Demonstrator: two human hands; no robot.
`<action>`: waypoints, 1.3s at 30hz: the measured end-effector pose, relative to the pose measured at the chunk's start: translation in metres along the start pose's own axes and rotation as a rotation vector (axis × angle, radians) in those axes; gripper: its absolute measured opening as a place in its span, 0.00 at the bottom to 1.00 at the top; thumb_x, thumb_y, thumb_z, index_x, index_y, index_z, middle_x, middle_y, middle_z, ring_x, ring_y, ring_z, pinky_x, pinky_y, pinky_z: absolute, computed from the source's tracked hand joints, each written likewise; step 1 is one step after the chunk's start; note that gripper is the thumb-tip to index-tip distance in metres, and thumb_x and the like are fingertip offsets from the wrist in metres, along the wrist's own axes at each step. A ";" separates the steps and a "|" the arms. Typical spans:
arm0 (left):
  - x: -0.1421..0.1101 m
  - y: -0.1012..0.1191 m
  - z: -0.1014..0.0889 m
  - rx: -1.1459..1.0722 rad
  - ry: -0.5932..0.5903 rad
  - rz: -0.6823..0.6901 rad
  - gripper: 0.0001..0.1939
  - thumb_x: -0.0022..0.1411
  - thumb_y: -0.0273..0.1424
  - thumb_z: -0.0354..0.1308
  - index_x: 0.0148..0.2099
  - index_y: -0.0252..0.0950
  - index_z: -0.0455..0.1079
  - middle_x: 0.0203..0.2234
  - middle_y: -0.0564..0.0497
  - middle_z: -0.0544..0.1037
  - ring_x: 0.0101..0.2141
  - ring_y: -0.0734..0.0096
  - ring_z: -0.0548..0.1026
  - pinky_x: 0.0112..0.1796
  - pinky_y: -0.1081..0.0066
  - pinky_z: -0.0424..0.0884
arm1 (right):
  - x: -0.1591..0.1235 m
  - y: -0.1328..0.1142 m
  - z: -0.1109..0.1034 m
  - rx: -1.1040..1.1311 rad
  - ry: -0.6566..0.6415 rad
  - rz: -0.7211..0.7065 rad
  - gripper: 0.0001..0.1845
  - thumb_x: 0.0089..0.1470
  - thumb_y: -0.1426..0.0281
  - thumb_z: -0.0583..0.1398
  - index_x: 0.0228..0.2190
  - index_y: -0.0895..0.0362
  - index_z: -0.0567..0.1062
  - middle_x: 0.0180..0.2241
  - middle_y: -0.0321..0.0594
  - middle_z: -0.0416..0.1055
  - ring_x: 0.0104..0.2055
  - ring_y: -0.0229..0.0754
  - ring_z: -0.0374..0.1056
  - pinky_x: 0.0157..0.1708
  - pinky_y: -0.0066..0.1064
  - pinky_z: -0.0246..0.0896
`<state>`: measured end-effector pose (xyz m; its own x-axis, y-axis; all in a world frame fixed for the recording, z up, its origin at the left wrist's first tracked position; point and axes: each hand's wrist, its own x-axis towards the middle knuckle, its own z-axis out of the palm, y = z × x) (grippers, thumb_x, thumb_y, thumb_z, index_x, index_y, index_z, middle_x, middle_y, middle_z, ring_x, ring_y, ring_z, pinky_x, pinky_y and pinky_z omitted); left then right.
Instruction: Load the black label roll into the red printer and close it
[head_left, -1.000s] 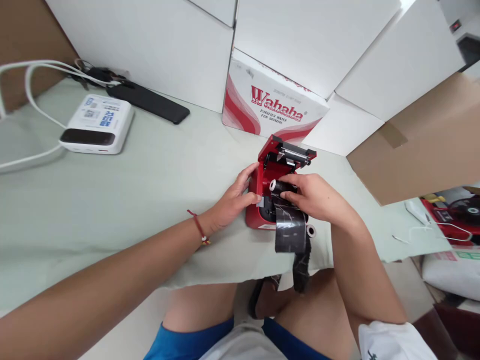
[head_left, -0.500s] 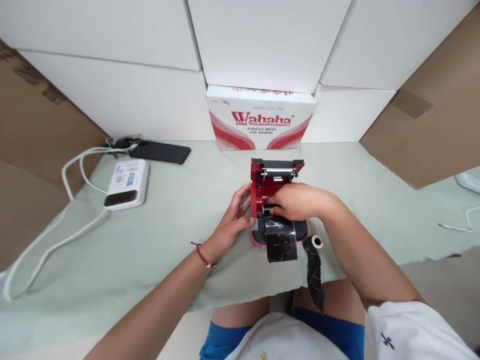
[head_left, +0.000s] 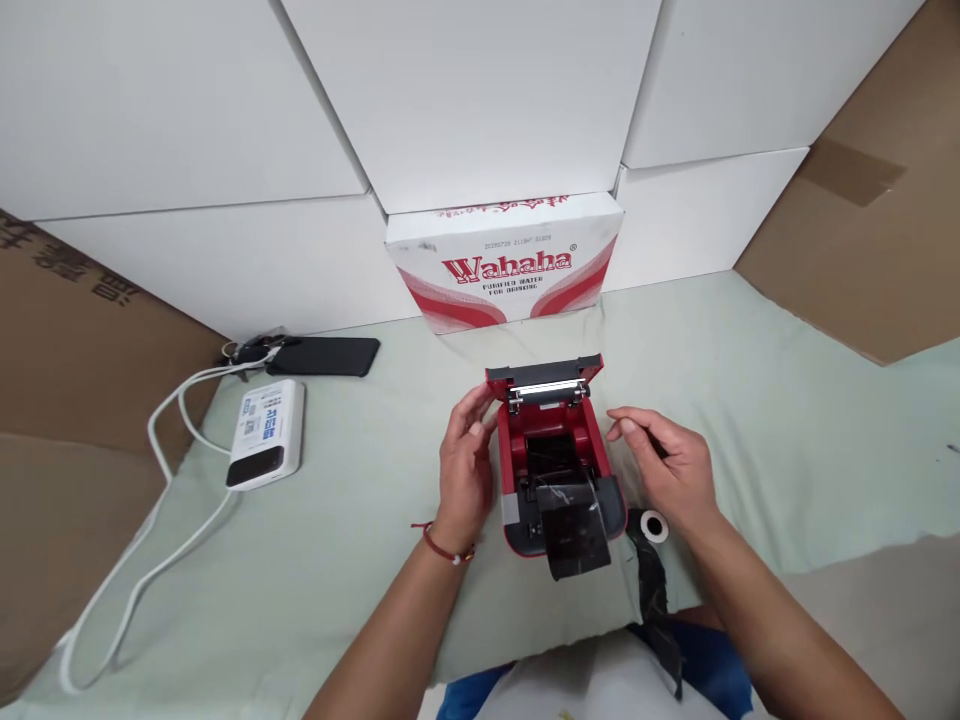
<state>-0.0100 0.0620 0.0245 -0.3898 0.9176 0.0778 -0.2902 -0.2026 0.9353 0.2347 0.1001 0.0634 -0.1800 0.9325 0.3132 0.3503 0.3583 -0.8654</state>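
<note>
A small red and black label printer (head_left: 512, 440) sits on the cloth with its lid (head_left: 544, 371) raised. A strip of glossy black film (head_left: 576, 530) comes out of its inner bay and hangs over the front edge. My left hand (head_left: 466, 475) steadies the printer from the left, fingers behind the side and the raised lid. Just off the printer's right wall is my right hand (head_left: 671, 465), fingers loosely bent, with nothing visible in it. Below that hand lies a small roll with a white core (head_left: 654, 526), and its crumpled black strip (head_left: 652, 590) trails over the table edge.
A Wahaba-style white and red carton (head_left: 510, 265) marked "Wahaha" stands behind the printer against white boxes (head_left: 491, 100). To the left are a white power bank (head_left: 266, 430) with cables and a black phone (head_left: 326, 356). Brown cardboard (head_left: 862, 230) flanks the right.
My right hand has come out of the printer's bay and moved to its right side. The left hand has shifted up along the printer's side. The camera view has tilted.
</note>
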 end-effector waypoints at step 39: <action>-0.039 -0.005 -0.035 0.227 -0.359 0.312 0.23 0.72 0.40 0.67 0.66 0.50 0.73 0.69 0.45 0.76 0.76 0.49 0.65 0.75 0.40 0.61 | -0.039 -0.024 0.005 -0.035 -0.119 -0.423 0.15 0.70 0.79 0.59 0.48 0.55 0.85 0.51 0.43 0.87 0.58 0.44 0.81 0.64 0.44 0.76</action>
<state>-0.0236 0.0151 0.0047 -0.0922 0.8931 0.4403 0.0040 -0.4418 0.8971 0.2288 0.0551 0.0703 -0.4187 0.6919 0.5882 0.2533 0.7110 -0.6560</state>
